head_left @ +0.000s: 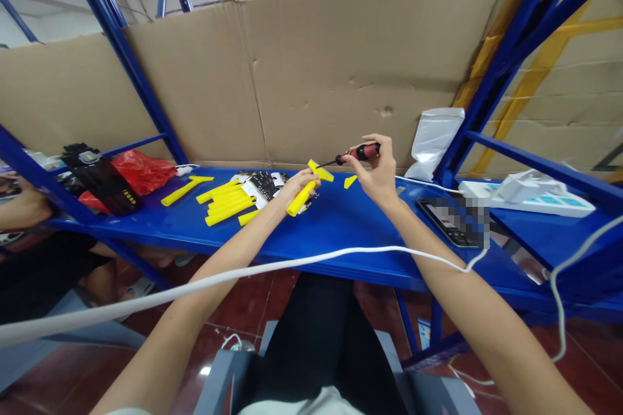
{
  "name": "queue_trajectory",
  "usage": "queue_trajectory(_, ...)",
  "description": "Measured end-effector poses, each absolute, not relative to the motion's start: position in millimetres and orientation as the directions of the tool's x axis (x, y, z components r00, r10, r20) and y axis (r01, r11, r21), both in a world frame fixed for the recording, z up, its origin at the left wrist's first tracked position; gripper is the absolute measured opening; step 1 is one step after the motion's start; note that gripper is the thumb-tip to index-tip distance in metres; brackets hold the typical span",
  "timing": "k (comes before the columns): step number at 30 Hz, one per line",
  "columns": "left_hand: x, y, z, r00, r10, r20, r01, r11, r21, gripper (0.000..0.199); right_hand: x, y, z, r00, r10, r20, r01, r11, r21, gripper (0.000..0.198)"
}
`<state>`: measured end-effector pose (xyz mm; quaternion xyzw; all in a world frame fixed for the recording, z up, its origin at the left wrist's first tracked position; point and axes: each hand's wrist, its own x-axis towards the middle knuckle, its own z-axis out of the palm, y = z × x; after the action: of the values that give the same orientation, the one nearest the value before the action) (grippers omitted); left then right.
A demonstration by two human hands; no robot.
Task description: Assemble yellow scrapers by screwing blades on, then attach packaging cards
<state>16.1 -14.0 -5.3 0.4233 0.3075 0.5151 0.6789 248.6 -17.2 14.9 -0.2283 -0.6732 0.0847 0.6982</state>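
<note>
My left hand (pixel 294 188) is closed around a yellow T-shaped tool (pixel 302 199) with a round tube handle and a flat, wider head. In my right hand (pixel 380 172) is a screwdriver (pixel 366 152) with a red and black handle. Its shaft points left, and the tip meets or nearly meets the yellow head; exact contact is too small to tell. A small loose yellow piece (pixel 350 181) lies on the blue shelf between my hands. Left of my left hand, several yellow handles (pixel 226 200) are piled beside black-and-white printed cards (pixel 263 186). Another yellow T-shaped tool (pixel 182 192) lies farther left.
A white cable (pixel 350 251) crosses in front of my forearms. To the right are a phone (pixel 448 222), a power strip (pixel 530 200) and a white packet (pixel 435 142). A black bottle (pixel 102 181) and red bag (pixel 143 172) stand left, near another person's arm (pixel 24 207). Cardboard (pixel 341 65) walls the back.
</note>
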Motion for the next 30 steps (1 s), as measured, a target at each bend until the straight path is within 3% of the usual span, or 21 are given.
queue_trajectory(3,16.2,-13.2,-6.1,0.266,0.964,0.014,-0.438,0.108,0.892,0.036,250.6,-17.1,15.6,0.089,0.415,0.905,0.199,0.883,-0.425,0.059)
queue_trajectory(8,15.4,-9.4,-8.5,0.232,0.973,0.005,-0.442,0.101,0.891,0.04,250.3,-10.8,15.0,0.008,0.472,0.882,0.031,0.881,-0.472,0.071)
queue_trajectory(14,16.7,-7.3,-9.9,0.209,0.978,0.01,-0.449,0.087,0.889,0.044,257.9,-7.1,16.8,0.153,0.451,0.88,0.237,0.847,-0.475,0.058)
queue_trajectory(21,17.1,-9.1,-9.9,0.175,0.984,0.034,-0.456,0.05,0.889,0.039,257.6,2.7,11.7,0.022,0.489,0.872,0.012,0.872,-0.489,0.072)
queue_trajectory(27,17.0,-9.5,-10.3,0.167,0.983,0.071,-0.455,0.014,0.89,0.044,257.3,-4.7,14.4,0.162,0.488,0.857,0.158,0.845,-0.511,0.061)
queue_trajectory(30,17.6,-8.3,-11.5,0.166,0.984,0.066,-0.443,0.015,0.896,0.042,257.5,-5.7,14.5,0.12,0.479,0.87,0.101,0.865,-0.491,0.064)
